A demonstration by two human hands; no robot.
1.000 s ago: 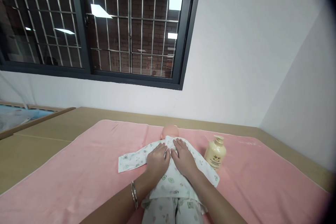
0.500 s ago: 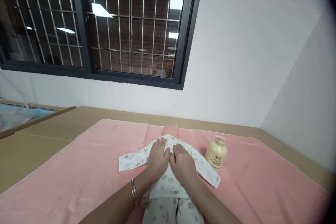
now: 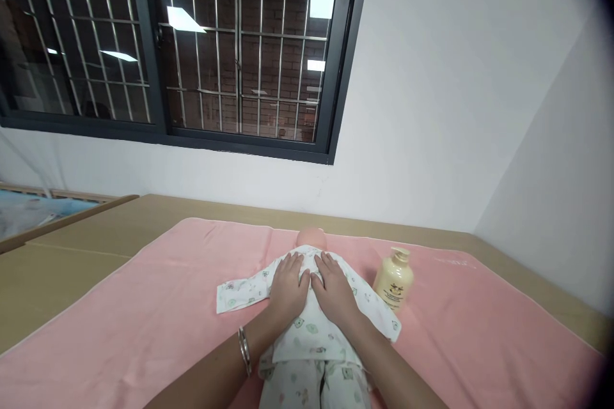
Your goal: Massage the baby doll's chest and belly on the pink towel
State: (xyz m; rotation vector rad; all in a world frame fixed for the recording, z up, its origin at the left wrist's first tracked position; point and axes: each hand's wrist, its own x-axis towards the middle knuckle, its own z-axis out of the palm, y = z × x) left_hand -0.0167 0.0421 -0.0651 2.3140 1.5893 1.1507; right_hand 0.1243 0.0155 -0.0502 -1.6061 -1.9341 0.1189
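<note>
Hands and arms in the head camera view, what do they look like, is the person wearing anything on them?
Both forearms are bare, with no sleeves in view. The left hand has a thin silver-coloured bangle around its wrist, apparently two slim bands side by side. The right hand shows no bracelet or watch. No gloves or rings can be made out on either hand.

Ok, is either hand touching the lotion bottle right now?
No, both the left hand and right hand lie flat on the doll; the bottle stands apart.

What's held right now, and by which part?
Nothing is gripped. Left hand and right hand lie flat, palms down, on the chest of the doll's printed garment, fingers extended.
</note>
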